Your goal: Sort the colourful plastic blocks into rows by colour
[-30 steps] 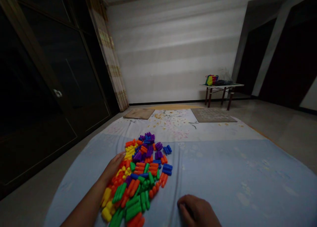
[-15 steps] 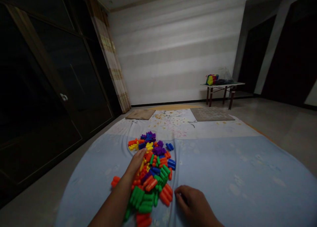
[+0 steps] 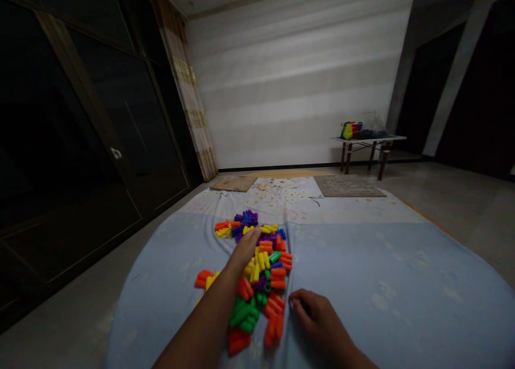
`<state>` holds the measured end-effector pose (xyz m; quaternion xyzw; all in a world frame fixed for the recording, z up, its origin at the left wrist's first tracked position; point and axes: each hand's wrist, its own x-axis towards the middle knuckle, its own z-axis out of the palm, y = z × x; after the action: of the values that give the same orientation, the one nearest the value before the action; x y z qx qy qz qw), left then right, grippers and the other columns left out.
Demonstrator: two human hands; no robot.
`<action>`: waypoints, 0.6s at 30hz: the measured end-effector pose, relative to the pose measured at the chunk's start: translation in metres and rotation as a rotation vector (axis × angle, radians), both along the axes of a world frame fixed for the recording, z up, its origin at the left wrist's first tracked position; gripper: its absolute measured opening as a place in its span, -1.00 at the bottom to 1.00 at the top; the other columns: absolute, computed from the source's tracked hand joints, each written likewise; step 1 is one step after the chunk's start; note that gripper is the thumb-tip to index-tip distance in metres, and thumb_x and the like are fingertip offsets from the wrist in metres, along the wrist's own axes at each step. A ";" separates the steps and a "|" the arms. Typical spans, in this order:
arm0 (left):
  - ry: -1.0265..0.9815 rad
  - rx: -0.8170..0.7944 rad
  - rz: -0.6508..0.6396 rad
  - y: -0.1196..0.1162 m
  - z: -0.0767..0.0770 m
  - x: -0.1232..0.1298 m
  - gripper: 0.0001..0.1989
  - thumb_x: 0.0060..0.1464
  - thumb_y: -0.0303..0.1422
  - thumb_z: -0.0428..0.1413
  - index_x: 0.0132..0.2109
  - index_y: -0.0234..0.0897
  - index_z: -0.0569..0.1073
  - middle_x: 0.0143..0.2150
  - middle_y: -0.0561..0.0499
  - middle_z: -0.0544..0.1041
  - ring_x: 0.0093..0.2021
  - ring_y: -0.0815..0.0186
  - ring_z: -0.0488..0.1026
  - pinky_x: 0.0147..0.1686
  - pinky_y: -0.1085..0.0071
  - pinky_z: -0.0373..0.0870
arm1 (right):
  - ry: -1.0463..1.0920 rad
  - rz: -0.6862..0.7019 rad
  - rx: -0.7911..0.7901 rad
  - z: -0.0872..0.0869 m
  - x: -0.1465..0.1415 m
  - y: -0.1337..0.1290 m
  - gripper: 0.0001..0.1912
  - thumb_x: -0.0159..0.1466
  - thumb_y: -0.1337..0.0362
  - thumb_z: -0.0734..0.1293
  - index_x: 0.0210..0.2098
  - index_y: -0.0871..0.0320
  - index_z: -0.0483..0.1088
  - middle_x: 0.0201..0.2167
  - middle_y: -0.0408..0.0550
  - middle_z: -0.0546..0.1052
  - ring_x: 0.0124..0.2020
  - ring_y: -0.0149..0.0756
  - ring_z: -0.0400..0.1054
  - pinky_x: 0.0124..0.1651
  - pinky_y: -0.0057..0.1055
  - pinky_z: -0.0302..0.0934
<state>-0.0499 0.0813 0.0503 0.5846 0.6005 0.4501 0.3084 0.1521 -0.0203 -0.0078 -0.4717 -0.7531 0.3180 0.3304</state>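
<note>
A long pile of plastic pieces in red, orange, yellow, green, blue and purple lies on the light blue cloth. My left hand reaches over the pile's left side, its fingertips at yellow and purple pieces near the far end; the forearm covers part of the pile, and the fingers are too unclear to show a hold. Right of the pile, my right hand rests on the cloth with curled fingers, close to red pieces. Nothing shows in it.
Two flat boards lie at the table's far edge, a brown one at left and a greyish one at right. Behind stands a small table with a colourful bag. Dark glass doors are at left.
My left hand has moved right and slightly farther out over the pile, and pieces have shifted, with more yellow ones now showing. The view has turned slightly left. My right hand stays beside the pile.
</note>
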 end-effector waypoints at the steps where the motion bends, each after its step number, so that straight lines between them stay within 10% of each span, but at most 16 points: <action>1: 0.016 0.006 0.037 -0.004 0.002 -0.013 -0.50 0.03 -0.05 -0.13 -0.05 -0.29 0.42 0.03 -0.07 0.44 0.08 0.20 0.31 0.09 0.27 0.18 | 0.015 0.000 -0.002 0.001 0.000 0.000 -0.68 0.24 0.22 0.07 -0.32 0.19 0.41 -0.41 -0.05 0.52 -0.35 -0.32 0.38 -0.28 -0.48 0.15; 9: 0.181 -0.074 0.334 -0.052 -0.032 -0.112 -0.42 -0.03 -0.06 -0.11 0.00 -0.40 0.35 0.15 -0.23 0.30 0.19 0.14 0.16 0.20 0.24 -0.03 | 0.047 0.000 0.002 0.002 -0.001 0.001 -0.67 0.23 0.20 0.08 -0.32 0.19 0.43 -0.41 -0.04 0.52 -0.36 -0.31 0.38 -0.28 -0.46 0.16; 18: 0.020 -0.082 0.141 -0.066 -0.053 -0.058 -0.44 0.05 -0.05 -0.17 0.05 -0.33 0.32 0.15 -0.14 0.31 0.17 0.22 0.21 0.15 0.27 0.11 | 0.102 -0.031 -0.003 0.002 -0.002 0.002 -0.60 0.26 0.10 0.06 -0.32 0.18 0.43 -0.39 -0.02 0.53 -0.35 -0.29 0.38 -0.27 -0.46 0.19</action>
<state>-0.1079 0.0156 -0.0031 0.5320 0.6614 0.4398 0.2936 0.1504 -0.0187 -0.0062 -0.4668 -0.7275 0.3376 0.3725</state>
